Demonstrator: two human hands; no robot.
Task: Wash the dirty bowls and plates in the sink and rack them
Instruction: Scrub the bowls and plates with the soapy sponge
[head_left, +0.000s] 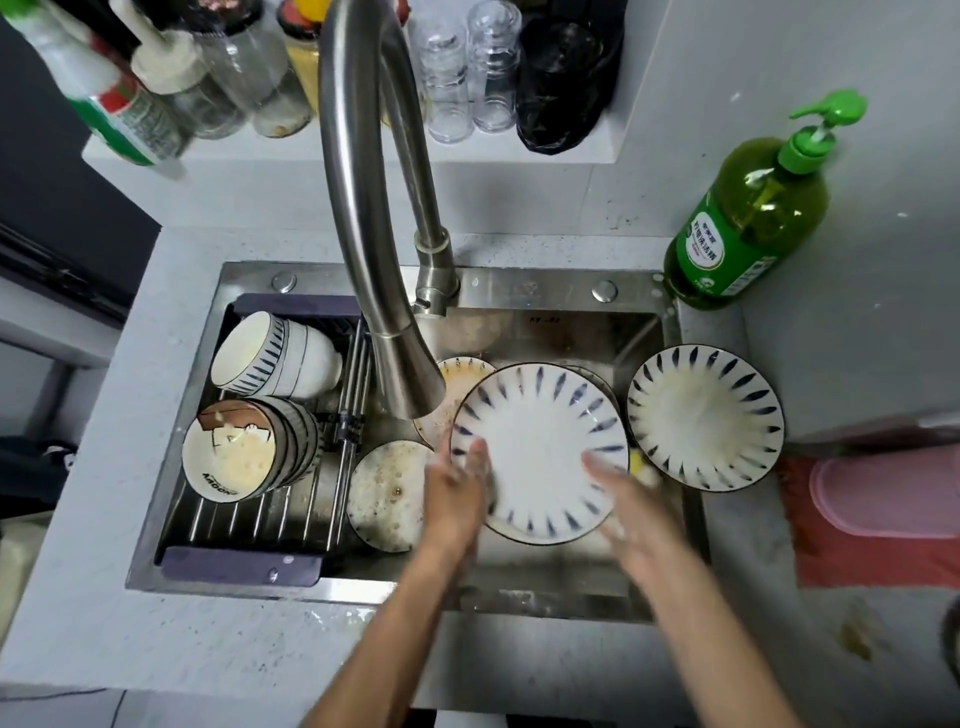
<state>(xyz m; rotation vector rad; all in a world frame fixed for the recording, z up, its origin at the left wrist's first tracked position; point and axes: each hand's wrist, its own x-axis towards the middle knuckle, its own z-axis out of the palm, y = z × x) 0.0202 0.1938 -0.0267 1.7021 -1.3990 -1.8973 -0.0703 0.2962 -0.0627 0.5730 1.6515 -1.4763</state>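
Your left hand (457, 488) grips the blue-striped plate (540, 452) at its left rim over the sink (519, 291). Your right hand (623, 499) is blurred at the right rim, its grip unclear, yellow sponge (641, 467) half hidden. Bowls (260, 405) sit racked left.

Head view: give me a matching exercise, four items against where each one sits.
Items:
1. green soap bottle
2. plate with blue dashes
3. stacked bowls
4. soapy plate

Places:
A. on the rack at the sink's left
B. held over the sink by both hands
C. counter corner, back right
D. on the sink's right edge

Pairs: 1-C, 2-B, 3-A, 4-D
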